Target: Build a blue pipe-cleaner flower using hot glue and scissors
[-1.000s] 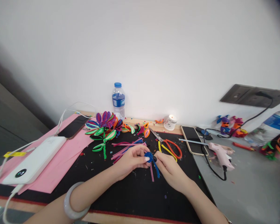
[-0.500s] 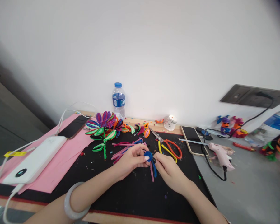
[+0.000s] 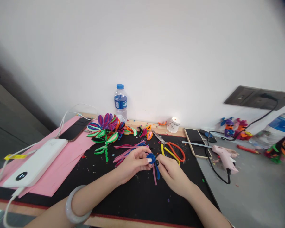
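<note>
A coil of blue pipe cleaner (image 3: 151,158) is pinched between the thumb and fingers of my left hand (image 3: 134,163), above the black mat. Close on its right side, my right hand (image 3: 172,172) has its fingers closed on the same blue pipe cleaner, whose blue tail (image 3: 158,173) hangs below. At the right fingertips a small black round spot shows; I cannot tell what it is. Under the hands a pink pipe cleaner (image 3: 155,178) sticks out toward me. More pink, purple and blue pipe cleaners (image 3: 123,155) lie behind my left hand.
Scissors (image 3: 172,150) lie beyond my right hand, near a paper cup (image 3: 173,124). A phone (image 3: 194,141) and a pink glue gun (image 3: 224,159) are at right. Pipe-cleaner flowers (image 3: 106,131), a water bottle (image 3: 121,103), pink sheets (image 3: 59,177) and a white power bank (image 3: 35,163) occupy the left.
The blue coil has turned slightly between my fingers, and its hanging tail has shifted a little. Both hands stay in nearly the same place.
</note>
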`<state>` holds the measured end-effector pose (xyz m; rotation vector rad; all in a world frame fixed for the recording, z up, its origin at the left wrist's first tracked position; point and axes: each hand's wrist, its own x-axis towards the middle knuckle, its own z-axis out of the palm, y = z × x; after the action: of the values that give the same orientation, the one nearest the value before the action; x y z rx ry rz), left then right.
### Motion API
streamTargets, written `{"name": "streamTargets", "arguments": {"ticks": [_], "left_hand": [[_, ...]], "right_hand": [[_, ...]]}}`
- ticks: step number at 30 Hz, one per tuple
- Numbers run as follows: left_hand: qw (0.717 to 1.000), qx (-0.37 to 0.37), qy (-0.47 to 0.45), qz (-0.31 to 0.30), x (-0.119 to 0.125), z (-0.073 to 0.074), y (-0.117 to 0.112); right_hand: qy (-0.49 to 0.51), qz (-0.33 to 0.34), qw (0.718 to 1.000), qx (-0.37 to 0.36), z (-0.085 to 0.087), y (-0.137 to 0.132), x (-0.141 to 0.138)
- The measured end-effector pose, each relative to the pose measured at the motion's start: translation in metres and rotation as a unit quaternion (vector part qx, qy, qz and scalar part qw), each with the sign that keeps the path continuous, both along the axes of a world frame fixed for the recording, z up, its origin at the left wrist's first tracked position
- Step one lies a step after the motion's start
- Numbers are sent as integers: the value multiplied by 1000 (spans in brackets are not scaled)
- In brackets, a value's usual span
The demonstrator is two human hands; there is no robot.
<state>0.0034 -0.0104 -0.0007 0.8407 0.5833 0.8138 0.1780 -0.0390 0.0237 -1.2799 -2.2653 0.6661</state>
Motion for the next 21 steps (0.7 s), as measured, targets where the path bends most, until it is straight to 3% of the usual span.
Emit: {"name": "streamTargets", "arguments": {"ticks": [21], "left_hand": [[1000, -8, -10, 13, 1, -1, -2]], "right_hand": [[27, 1, 1000, 4, -4, -1, -3]]}}
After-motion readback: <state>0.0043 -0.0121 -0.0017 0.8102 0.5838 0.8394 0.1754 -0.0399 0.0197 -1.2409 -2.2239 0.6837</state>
